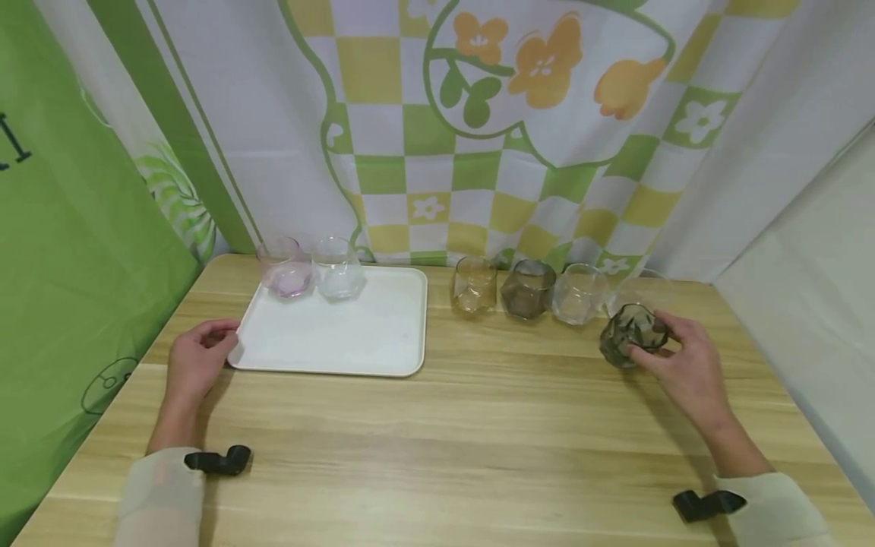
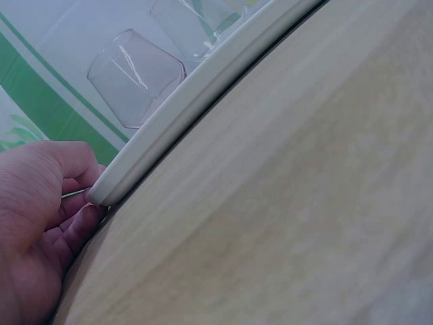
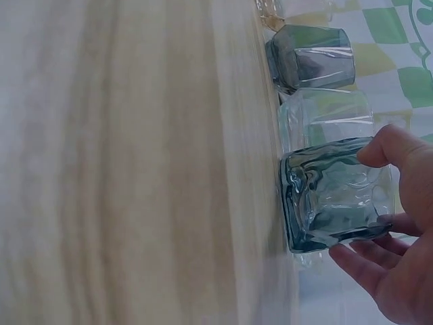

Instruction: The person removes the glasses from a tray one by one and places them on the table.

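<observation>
My right hand (image 1: 687,372) grips a smoky grey-green glass (image 1: 627,338) near its rim, thumb on one side and fingers on the other. The right wrist view shows the same glass (image 3: 335,196) with wavy sides. Whether its base touches the table cannot be told. At the left, my left hand (image 1: 200,355) pinches the near left corner of a white tray (image 1: 328,334); the left wrist view shows the corner between thumb and fingers. A pink glass (image 1: 287,270) and a clear glass (image 1: 338,270) stand upright at the tray's far left.
Along the table's back edge stand an amber glass (image 1: 474,287), a dark grey glass (image 1: 528,291) and a clear glass (image 1: 579,295). Another clear glass (image 1: 645,287) is partly hidden behind the held one. A patterned curtain (image 1: 427,175) hangs behind the wooden table (image 1: 437,456).
</observation>
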Motion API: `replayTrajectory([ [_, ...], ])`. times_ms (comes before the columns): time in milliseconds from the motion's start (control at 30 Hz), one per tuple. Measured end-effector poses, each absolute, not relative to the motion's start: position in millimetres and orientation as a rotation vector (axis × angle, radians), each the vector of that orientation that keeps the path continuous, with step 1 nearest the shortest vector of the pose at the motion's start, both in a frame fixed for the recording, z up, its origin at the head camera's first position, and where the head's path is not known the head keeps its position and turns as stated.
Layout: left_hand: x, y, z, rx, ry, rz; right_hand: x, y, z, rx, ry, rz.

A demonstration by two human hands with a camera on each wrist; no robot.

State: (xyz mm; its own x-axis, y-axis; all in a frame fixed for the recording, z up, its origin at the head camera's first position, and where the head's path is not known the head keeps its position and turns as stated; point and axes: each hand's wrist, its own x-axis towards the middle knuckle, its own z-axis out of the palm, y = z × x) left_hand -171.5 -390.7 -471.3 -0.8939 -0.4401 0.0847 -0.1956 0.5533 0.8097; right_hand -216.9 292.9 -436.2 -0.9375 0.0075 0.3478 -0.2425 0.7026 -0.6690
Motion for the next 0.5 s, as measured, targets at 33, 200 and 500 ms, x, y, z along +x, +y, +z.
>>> replayTrajectory([
  [33,-171.6,-390.8,-471.3,0.528,-2.511,-1.258,-216.9,293.2,-436.1,0.182,-2.595,1.076],
  [200,-171.4,-391.3,-471.8,0.532,-2.512,-1.265,-217.4,293.9,-434.0,0.176,-2.643,1.038],
  [500,-170.9,-389.9,-471.4,0.544,-2.513,-1.271,-218.8,295.2,-431.8,0.182,-2.705,1.009],
])
